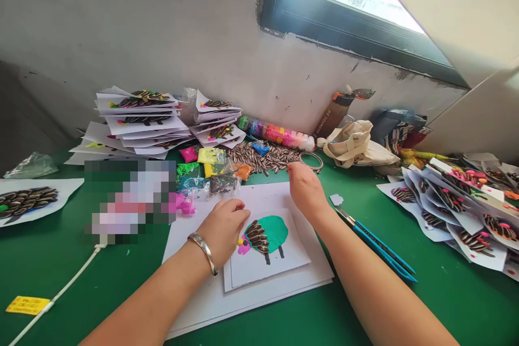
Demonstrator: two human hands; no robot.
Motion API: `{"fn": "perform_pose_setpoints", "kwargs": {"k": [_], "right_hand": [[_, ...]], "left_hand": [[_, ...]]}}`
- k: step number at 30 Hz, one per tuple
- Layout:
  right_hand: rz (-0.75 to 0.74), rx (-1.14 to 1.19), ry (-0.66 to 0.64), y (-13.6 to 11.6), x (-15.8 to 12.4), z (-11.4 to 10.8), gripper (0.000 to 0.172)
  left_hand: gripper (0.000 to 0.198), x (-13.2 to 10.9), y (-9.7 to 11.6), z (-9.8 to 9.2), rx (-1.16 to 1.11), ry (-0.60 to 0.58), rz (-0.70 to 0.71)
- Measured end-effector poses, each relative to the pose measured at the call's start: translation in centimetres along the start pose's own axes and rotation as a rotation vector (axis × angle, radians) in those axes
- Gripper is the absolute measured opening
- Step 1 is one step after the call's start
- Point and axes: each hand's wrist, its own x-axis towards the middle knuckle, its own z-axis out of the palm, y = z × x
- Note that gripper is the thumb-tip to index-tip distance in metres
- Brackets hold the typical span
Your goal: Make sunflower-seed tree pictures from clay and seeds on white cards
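Note:
A sheep-like picture of green clay [277,232] lies on a small white card [279,270], with a pink head, a yellow spot and dark legs. Overlapping striped sunflower seeds [257,237] cover its left part. My left hand [225,230], wearing a silver bangle, is closed beside the pink head; anything between its fingertips is hidden. Reaching past the card's upper right, my right hand [306,186] has its fingers bunched at the near edge of a pile of loose sunflower seeds [259,157]. What they pinch does not show.
Bags of coloured clay [213,155] sit left of the seeds. Finished cards are stacked at the back left [141,121] and right [458,211]. A blue pair of tweezers [381,248] lies by my right forearm. A cloth bag [352,143] and bottle [334,113] stand behind.

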Motion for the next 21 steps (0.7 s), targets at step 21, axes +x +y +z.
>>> {"fn": "perform_pose_setpoints", "kwargs": {"k": [21], "right_hand": [[0.074, 0.773, -0.356, -3.6, -6.3, 0.0, 0.019]], "left_hand": [[0.029, 0.1, 0.1, -0.1, 0.036, 0.0, 0.072]]}}
